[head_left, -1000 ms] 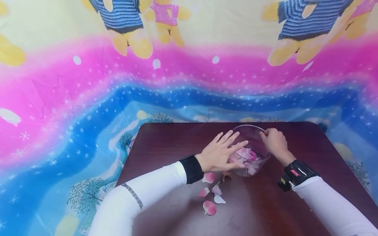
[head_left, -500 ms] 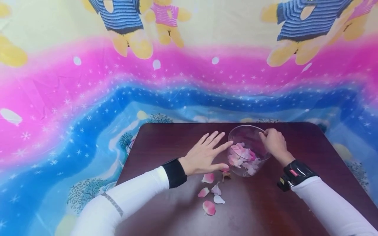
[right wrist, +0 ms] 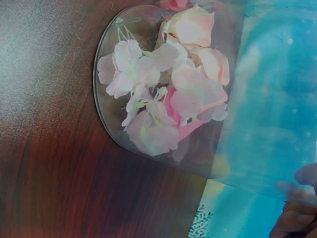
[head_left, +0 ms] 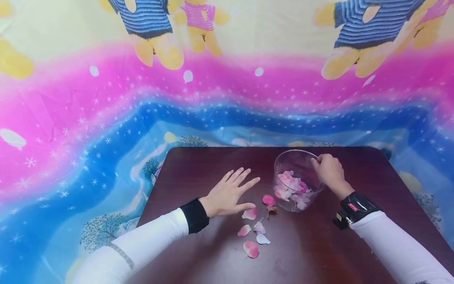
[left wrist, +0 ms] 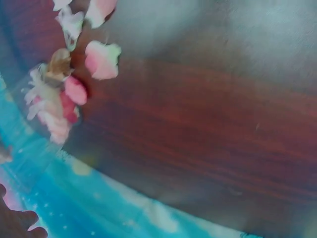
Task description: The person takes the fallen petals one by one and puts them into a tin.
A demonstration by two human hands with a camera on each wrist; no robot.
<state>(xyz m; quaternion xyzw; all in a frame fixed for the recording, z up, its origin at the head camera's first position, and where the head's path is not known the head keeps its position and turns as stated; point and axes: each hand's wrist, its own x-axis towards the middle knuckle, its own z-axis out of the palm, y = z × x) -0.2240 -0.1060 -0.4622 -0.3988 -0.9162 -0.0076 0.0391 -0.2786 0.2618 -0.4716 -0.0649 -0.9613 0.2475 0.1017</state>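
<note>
A clear round container (head_left: 281,165) stands toward the back right of the table, pale pink and magenta petals (right wrist: 148,124) heaped in its bottom. My right hand (head_left: 330,171) grips its rim at the right side, thumb on the inside. To the left of it, my left hand (head_left: 228,193) is spread palm down over the table and holds nothing. Its thumb reaches over a pink petal (head_left: 250,214). Between hand and container lie a bright pink petal (head_left: 268,200) and a brown dried piece (head_left: 271,211). In the left wrist view only dark fingertips (left wrist: 22,220) show at the lower corner.
Nearer the front lie a pink-and-white petal (head_left: 244,230), a pale flower (head_left: 259,227), a white petal (head_left: 263,239) and a larger pink petal (head_left: 251,249). The dark wooden table (head_left: 198,165) ends at the back against a printed cloth (head_left: 220,86).
My left hand has moved left and toward me, away from the container, uncovering the bright pink petal and the brown piece. My right hand keeps its grip on the rim.
</note>
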